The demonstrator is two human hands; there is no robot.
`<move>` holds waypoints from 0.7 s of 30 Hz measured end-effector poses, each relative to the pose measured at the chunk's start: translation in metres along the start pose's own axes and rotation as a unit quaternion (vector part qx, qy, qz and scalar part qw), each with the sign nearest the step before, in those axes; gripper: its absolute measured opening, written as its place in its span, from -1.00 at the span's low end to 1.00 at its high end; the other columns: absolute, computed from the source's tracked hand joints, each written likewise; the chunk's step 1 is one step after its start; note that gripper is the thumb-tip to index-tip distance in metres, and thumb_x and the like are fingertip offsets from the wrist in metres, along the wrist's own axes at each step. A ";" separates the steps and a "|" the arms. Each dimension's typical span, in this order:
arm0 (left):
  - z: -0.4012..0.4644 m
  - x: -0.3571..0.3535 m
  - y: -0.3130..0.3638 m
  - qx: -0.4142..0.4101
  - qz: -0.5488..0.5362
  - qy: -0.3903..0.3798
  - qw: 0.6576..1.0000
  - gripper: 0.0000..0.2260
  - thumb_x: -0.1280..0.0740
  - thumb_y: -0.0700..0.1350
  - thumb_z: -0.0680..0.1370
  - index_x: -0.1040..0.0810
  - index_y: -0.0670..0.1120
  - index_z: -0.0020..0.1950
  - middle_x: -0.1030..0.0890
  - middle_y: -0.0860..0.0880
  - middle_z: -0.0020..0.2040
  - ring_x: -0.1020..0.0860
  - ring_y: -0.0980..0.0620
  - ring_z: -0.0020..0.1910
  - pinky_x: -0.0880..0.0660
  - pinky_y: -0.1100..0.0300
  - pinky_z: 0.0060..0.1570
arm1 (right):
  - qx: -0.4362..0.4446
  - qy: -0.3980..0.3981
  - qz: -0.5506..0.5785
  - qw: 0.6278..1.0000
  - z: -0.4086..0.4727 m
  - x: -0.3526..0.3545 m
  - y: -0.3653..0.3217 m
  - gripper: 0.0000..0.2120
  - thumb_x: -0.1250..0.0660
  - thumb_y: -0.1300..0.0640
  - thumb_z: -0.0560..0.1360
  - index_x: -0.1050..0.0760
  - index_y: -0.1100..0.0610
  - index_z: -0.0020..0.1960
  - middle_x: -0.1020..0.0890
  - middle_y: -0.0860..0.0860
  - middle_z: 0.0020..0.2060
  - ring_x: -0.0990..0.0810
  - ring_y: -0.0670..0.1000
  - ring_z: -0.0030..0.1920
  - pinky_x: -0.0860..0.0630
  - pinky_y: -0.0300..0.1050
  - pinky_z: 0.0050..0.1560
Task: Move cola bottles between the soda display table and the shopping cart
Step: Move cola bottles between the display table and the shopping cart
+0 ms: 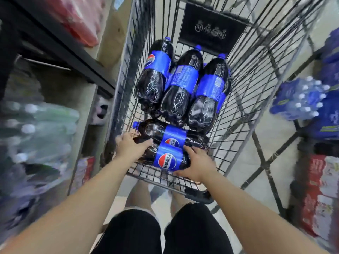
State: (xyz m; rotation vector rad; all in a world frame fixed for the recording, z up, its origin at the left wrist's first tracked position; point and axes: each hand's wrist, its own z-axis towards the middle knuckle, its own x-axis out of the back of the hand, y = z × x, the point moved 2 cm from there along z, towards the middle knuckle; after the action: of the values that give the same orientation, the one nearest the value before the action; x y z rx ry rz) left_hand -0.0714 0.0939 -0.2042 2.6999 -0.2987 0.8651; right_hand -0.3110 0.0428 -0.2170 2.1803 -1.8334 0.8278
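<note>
Both hands reach down into the wire shopping cart and hold one cola bottle that lies on its side at the near end of the basket, its blue label with the round red, white and blue logo facing up. The left hand grips the bottle's neck end on the left, thumb stretched along the top of the dark plastic and fingers curled over the far side, so the cap of this bottle is hidden under the hand. The right hand cups the bottle's base end on the right, fingers bent round its lower side and thumb pointing up toward the label. Just beyond it, touching it along its length, a second crosswise bottle lies the same way, its blue cap showing at the left, just above the left hand's knuckles. Farther up the basket three more bottles lie side by side lengthwise, caps pointing away from the person: a left bottle, a middle bottle and a right bottle, their bases next to the second crosswise bottle. At the far end of the cart hangs a dark panel with small pictograms. To the right stand shrink-wrapped packs of water bottles with white caps and blue wrapping, and below them red cartons; on the left a dark shelf and blurred green bottle packs fill the view.
</note>
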 end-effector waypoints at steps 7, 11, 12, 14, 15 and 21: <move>-0.002 -0.037 0.006 0.139 -0.192 0.103 0.966 -0.05 -0.62 0.10 0.46 -0.12 -0.23 0.59 -0.15 -0.31 0.59 -0.35 -0.33 0.50 -0.37 -0.07 0.43 | 0.045 0.006 -0.057 0.997 0.016 -0.012 0.007 0.15 -0.48 -0.45 0.31 -0.01 0.01 0.66 -0.25 0.06 0.49 -0.25 0.16 0.47 -0.35 0.12 0.45; -0.003 -0.051 0.006 0.235 -0.288 0.113 0.922 0.06 -0.63 0.20 0.41 -0.11 -0.27 0.63 -0.16 -0.28 0.61 -0.30 -0.29 0.55 -0.32 -0.06 0.48 | 0.046 0.014 -0.061 0.997 0.023 -0.021 0.007 0.24 -0.52 -0.44 0.26 0.02 0.07 0.65 -0.23 0.08 0.47 -0.22 0.17 0.46 -0.33 0.18 0.46; 0.001 -0.054 0.005 0.239 -0.298 0.112 0.917 0.09 -0.63 0.25 0.38 -0.14 -0.27 0.63 -0.21 -0.25 0.60 -0.33 -0.28 0.54 -0.36 -0.05 0.47 | 0.044 0.016 -0.061 0.997 0.025 -0.023 0.007 0.24 -0.53 -0.44 0.24 0.02 0.06 0.65 -0.22 0.07 0.46 -0.21 0.17 0.46 -0.33 0.21 0.45; 0.010 -0.055 0.004 0.249 -0.312 0.114 0.910 0.09 -0.63 0.33 0.32 -0.26 -0.26 0.60 -0.32 -0.20 0.55 -0.41 -0.25 0.48 -0.46 -0.05 0.43 | 0.038 0.020 -0.057 0.997 0.028 -0.027 0.007 0.26 -0.55 -0.45 0.21 0.02 0.02 0.64 -0.21 0.06 0.45 -0.19 0.17 0.46 -0.33 0.27 0.44; 0.014 -0.054 0.005 0.256 -0.325 0.120 0.903 0.08 -0.63 0.35 0.28 -0.33 -0.25 0.57 -0.39 -0.18 0.51 -0.46 -0.25 0.43 -0.50 -0.08 0.40 | 0.035 0.023 -0.057 0.998 0.029 -0.029 0.006 0.27 -0.55 -0.45 0.19 0.03 0.00 0.64 -0.21 0.06 0.44 -0.18 0.18 0.46 -0.33 0.30 0.44; 0.019 -0.051 0.008 0.281 -0.318 0.151 0.893 0.03 -0.68 0.29 0.21 -0.38 -0.25 0.46 -0.53 -0.21 0.37 -0.59 -0.29 0.23 -0.62 -0.17 0.20 | 0.035 0.037 -0.054 0.997 0.031 -0.032 0.003 0.11 -0.53 -0.42 0.17 -0.15 0.01 0.53 -0.27 0.05 0.36 -0.25 0.19 0.40 -0.38 0.31 0.38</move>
State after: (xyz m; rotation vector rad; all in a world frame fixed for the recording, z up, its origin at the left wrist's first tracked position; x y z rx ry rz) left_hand -0.1047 0.0856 -0.2476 2.7584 0.9940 1.2521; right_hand -0.3070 0.0549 -0.2598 2.2359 -1.6608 0.9506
